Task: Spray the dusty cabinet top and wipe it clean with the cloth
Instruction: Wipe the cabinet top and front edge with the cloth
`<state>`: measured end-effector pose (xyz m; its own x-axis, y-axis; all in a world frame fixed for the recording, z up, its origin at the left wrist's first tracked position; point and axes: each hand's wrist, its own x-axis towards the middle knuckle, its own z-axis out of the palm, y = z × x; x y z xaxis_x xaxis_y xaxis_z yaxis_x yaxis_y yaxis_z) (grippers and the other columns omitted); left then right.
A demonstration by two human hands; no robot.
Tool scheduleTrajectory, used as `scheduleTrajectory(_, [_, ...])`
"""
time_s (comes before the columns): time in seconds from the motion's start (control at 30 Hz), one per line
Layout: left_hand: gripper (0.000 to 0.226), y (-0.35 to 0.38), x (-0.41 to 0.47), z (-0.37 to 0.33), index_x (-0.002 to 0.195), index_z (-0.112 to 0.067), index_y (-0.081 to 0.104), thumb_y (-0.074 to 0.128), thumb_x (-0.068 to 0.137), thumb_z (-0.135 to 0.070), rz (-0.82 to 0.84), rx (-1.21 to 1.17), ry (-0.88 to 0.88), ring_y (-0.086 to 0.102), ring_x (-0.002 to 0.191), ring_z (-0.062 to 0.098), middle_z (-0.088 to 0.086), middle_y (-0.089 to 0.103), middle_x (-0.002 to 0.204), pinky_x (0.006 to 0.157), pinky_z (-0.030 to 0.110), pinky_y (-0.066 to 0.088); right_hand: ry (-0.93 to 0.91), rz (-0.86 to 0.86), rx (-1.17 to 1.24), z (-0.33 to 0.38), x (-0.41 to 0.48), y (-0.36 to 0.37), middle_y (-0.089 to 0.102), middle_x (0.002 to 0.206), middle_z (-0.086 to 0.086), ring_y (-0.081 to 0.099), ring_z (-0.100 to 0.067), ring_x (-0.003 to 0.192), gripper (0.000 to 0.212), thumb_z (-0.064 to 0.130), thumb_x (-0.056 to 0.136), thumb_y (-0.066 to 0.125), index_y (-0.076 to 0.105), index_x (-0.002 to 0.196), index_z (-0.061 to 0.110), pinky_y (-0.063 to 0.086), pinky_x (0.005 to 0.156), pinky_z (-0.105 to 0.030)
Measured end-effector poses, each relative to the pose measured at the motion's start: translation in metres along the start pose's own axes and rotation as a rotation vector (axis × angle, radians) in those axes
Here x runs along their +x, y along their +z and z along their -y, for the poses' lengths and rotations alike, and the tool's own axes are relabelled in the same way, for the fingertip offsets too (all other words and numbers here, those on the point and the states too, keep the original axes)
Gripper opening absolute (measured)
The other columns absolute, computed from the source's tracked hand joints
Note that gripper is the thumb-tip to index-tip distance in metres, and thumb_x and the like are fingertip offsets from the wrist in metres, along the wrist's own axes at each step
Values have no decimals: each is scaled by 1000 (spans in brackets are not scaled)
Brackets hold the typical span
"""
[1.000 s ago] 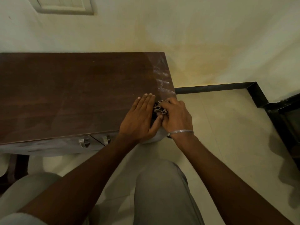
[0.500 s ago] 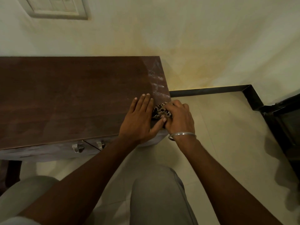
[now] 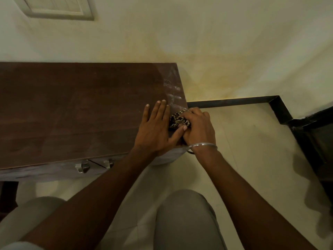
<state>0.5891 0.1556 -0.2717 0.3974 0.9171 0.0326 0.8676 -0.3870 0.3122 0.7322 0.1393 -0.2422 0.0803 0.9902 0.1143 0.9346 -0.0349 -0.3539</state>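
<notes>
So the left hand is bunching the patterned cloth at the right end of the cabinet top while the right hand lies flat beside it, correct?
Not quite, the hands are swapped. In the head view the right hand bunches the patterned cloth at the right end of the cabinet top, and the left hand lies flat beside it.

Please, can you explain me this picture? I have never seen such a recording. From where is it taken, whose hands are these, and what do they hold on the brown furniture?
There is no machine here. A person wears a camera on the head, and it looks forward and down, so you see the person's own two arms and knees from above.

The brown surface is the cabinet top, standing against a pale wall. Near its right edge there are whitish dusty marks.

The left hand lies flat and open on the wood, beside the cloth. The right hand, which wears a thin metal bangle on the wrist, is closed over a patterned cloth at the cabinet's right front corner.

Below the front edge you see two small metal drawer handles. No spray bottle is in view.
</notes>
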Motion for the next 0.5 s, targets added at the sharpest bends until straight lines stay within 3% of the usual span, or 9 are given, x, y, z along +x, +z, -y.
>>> scheduleTrajectory(0.13, [98, 0, 7, 3, 158, -8, 19, -1, 90, -74, -16, -8, -27, 3, 155, 19, 9, 11, 167, 124, 52, -2, -9, -28, -9, -1, 12, 5, 56, 115, 2, 45, -22, 102, 32, 17, 83, 66, 65, 114, 26, 48, 72, -32])
scheduleTrajectory(0.3, [95, -4, 22, 14, 158, -7, 20, -3, 90, -70, -51, -4, -95, 5, 155, 20, 10, 14, 167, 124, 53, -2, -8, -26, -26, 8, 58, 10, 56, 118, 0, 45, -26, 106, 34, 16, 85, 64, 65, 117, 26, 39, 67, -29])
scheduleTrajectory(0.43, [89, -3, 23, 15, 157, -7, 20, 0, 94, -65, -53, -26, -93, 3, 155, 20, 10, 12, 167, 124, 53, -3, -14, -22, 5, 4, 53, 7, 57, 117, 1, 46, -25, 106, 32, 18, 83, 65, 66, 114, 26, 49, 71, -35])
scheduleTrajectory(0.5, [80, -3, 27, 20, 158, -8, 18, 3, 95, -56, -49, -28, -88, 1, 155, 20, 10, 11, 167, 124, 53, -3, -17, -23, 5, 3, 47, 7, 57, 114, 3, 47, -24, 105, 30, 18, 81, 68, 67, 110, 27, 47, 69, -32])
